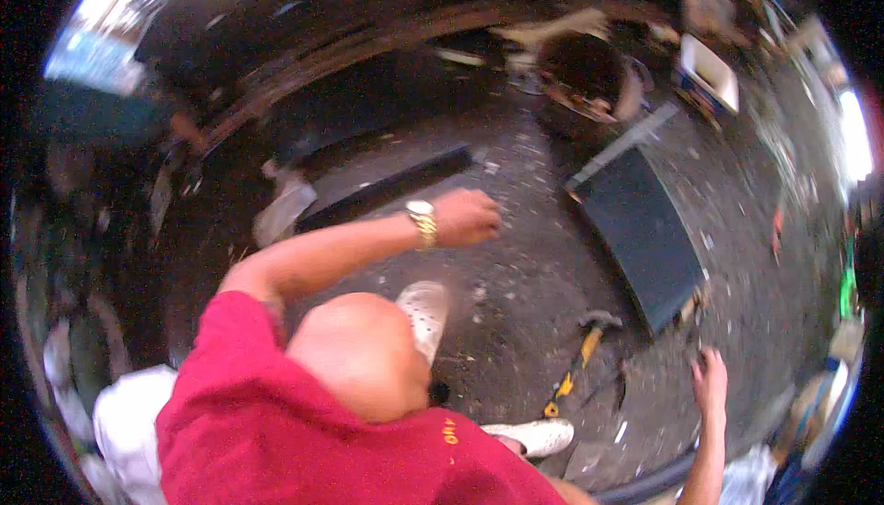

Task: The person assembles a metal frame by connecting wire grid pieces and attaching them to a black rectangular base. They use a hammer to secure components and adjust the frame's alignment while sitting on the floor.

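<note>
We see 1 of our own hands only: the right hand [709, 383] comes in from the lower right edge, fingers [702, 359] loosely spread, nothing held, hovering above the gritty concrete floor [516, 275]. We cannot see the left hand.

The nearest tool is a claw hammer [580, 358] with a yellow and black handle. It lies flat on the floor to the left of the hand, head pointing toward the dark flat panel [640, 233], near it but apart. The panel's lower corner sits just above our fingertips.

A co-worker in a red shirt [276, 413] crouches in the middle. Their fist [465, 217] is closed, with a gold wristwatch [422, 222], and reaches toward a long dark bar [387, 190]. 2 white shoes [425, 313] are on the floor.

Our judgement: take the hammer by the handle's middle, staying low and slow and clear of the co-worker's shoe nearby. The debris could make the footing slippery.
</note>
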Tool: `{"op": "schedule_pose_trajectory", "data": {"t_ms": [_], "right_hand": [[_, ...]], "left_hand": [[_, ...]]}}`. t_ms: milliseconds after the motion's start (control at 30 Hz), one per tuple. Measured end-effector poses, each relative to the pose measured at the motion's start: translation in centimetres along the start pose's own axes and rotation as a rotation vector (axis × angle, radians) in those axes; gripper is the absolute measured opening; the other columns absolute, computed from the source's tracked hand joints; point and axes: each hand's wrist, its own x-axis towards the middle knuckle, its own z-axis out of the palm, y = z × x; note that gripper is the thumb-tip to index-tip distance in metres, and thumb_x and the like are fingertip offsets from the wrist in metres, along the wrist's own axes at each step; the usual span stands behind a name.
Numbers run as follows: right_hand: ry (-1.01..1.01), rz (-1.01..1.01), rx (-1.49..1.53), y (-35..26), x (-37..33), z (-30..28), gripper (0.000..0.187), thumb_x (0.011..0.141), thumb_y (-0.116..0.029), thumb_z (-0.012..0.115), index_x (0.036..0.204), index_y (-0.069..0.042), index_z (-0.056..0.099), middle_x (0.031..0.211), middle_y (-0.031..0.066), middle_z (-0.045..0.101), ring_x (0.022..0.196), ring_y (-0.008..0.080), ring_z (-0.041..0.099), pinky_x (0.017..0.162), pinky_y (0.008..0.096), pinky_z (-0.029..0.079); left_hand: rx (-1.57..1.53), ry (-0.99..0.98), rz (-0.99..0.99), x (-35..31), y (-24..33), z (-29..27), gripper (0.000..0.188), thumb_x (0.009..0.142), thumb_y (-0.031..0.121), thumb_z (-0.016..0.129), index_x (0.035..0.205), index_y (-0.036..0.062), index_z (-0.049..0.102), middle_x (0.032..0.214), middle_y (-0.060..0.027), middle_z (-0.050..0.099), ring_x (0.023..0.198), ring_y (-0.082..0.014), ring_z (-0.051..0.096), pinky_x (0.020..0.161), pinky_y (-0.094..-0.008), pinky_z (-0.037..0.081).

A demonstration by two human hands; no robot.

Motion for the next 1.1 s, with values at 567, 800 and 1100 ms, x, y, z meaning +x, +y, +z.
{"op": "schedule_pose_trajectory", "data": {"t_ms": [567, 800, 1100], "right_hand": [[-0.136, 0.335, 0.525, -0.6, 3.1, 13.2, 0.053, 0.086, -0.015, 0.059, 0.137, -0.01, 0.048, 0.103, 0.0132, 0.065, 0.09, 0.0207, 0.063, 0.071, 0.0372, 0.055], [-0.19, 0.625, 1.291, -1.6, 4.8, 14.1, 0.063, 0.086, -0.01, 0.057, 0.146, -0.013, 0.038, 0.103, -0.0004, 0.057, 0.08, 0.01, 0.053, 0.059, 0.0265, 0.05], [0.012, 0.752, 1.717, 1.8, 3.7, 14.4, 0.04, 0.083, -0.033, 0.062, 0.116, -0.011, 0.055, 0.12, 0.0076, 0.055, 0.104, 0.0253, 0.055, 0.086, 0.0436, 0.047]], "left_hand": [[-0.418, 0.085, -0.483, 20.3, 0.8, -8.4, 0.058, 0.091, 0.046, 0.062, 0.13, 0.0036, 0.053, 0.122, -0.0137, 0.061, 0.106, -0.0235, 0.06, 0.083, -0.0388, 0.05], [-0.813, -0.012, -0.376, 21.0, 0.9, -6.8, 0.045, 0.094, 0.039, 0.059, 0.129, 0.0112, 0.052, 0.121, -0.0081, 0.059, 0.092, -0.0255, 0.068, 0.076, -0.0386, 0.054], [0.005, 0.04, 0.439, 20.4, 10.7, -12.2, 0.052, 0.089, 0.026, 0.063, 0.137, 0.0133, 0.047, 0.122, -0.0192, 0.06, 0.091, -0.0304, 0.066, 0.079, -0.036, 0.055]]}}
